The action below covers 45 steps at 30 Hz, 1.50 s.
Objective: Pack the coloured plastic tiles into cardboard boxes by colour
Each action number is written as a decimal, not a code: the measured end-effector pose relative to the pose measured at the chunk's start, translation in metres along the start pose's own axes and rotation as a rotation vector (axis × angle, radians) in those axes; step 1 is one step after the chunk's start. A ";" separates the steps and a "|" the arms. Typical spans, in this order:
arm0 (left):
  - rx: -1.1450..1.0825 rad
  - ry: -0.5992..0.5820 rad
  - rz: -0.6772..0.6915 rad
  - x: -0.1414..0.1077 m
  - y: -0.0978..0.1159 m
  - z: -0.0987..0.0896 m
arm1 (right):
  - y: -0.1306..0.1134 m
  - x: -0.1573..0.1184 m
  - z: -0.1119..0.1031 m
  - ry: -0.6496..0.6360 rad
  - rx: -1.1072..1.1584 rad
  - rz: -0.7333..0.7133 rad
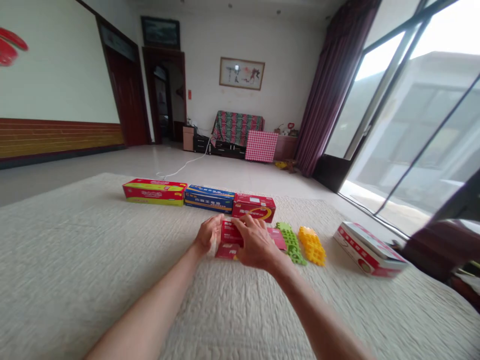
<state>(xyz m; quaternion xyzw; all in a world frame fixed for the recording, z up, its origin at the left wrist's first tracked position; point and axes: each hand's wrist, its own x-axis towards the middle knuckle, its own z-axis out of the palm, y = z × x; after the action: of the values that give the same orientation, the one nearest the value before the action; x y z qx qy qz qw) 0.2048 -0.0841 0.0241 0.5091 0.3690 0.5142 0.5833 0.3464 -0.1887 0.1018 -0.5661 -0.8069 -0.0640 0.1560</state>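
Note:
A flat red box (230,233) lies on the pale textured cover (150,250), partly hidden by my hands. At its left end my left hand (210,233) rests with its fingers extended against the edge. Over its top spreads my right hand (255,242), fingers apart and touching the red surface. Just behind stands a red box with a yellow curve (253,207). To its left, in one row, are a blue box (209,199) and a red and yellow-green box (154,192).
Right of my hands lie a green lattice piece (291,243) and a yellow lattice piece (312,245). Farther right sits a white and red box (369,249). A dark, blurred object (437,247) is at the right edge.

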 end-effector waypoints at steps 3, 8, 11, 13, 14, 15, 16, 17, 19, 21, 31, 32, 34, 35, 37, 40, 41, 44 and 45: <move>-0.077 -0.074 -0.010 -0.026 0.012 -0.018 | -0.018 0.001 0.012 -0.057 0.035 0.011; -0.022 -0.161 0.031 -0.056 0.014 -0.026 | -0.012 -0.011 0.009 0.067 0.175 -0.012; 0.003 -0.180 0.036 -0.062 0.013 -0.027 | 0.013 -0.029 0.005 0.243 0.333 0.105; 0.007 -0.267 0.015 -0.062 0.016 -0.029 | 0.032 -0.040 0.010 0.304 0.504 0.215; 0.009 -0.311 0.004 -0.061 0.017 -0.031 | 0.041 -0.045 0.015 0.308 0.608 0.258; 0.009 -0.349 -0.006 -0.060 0.019 -0.033 | 0.048 -0.048 0.021 0.302 0.707 0.286; 0.013 -0.377 -0.016 -0.060 0.021 -0.035 | 0.053 -0.051 0.027 0.299 0.793 0.306; 0.020 -0.397 -0.023 -0.059 0.023 -0.036 | 0.056 -0.053 0.034 0.302 0.858 0.325; 0.041 -0.429 -0.047 -0.057 0.026 -0.038 | 0.060 -0.053 0.045 0.330 0.950 0.372; 0.064 -0.464 -0.078 -0.057 0.030 -0.038 | 0.061 -0.052 0.052 0.321 1.059 0.443; 0.189 -0.417 -0.124 -0.056 0.043 -0.029 | 0.061 -0.049 0.046 0.203 1.391 0.561; 0.204 -0.377 -0.109 -0.056 0.044 -0.027 | 0.060 -0.049 0.044 0.196 1.399 0.568; 0.238 -0.293 -0.080 -0.056 0.046 -0.024 | 0.057 -0.048 0.042 0.185 1.422 0.576; 0.247 -0.268 -0.079 -0.056 0.048 -0.022 | 0.055 -0.047 0.042 0.177 1.438 0.580; 0.242 -0.272 -0.105 -0.057 0.051 -0.022 | 0.052 -0.046 0.042 0.169 1.443 0.602; 0.252 -0.361 -0.129 -0.058 0.056 -0.025 | 0.050 -0.045 0.042 0.188 1.360 0.636; 0.271 -0.383 -0.113 -0.058 0.056 -0.026 | 0.050 -0.045 0.042 0.185 1.327 0.628; 0.336 -0.390 -0.054 -0.060 0.056 -0.027 | 0.051 -0.047 0.039 0.147 1.274 0.564; 0.357 -0.372 -0.049 -0.060 0.056 -0.025 | 0.051 -0.048 0.037 0.135 1.272 0.546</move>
<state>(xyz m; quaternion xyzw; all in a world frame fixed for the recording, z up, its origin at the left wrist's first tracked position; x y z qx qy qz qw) 0.1565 -0.1400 0.0676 0.6809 0.3526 0.3243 0.5540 0.4019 -0.2036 0.0477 -0.5421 -0.5049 0.4278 0.5179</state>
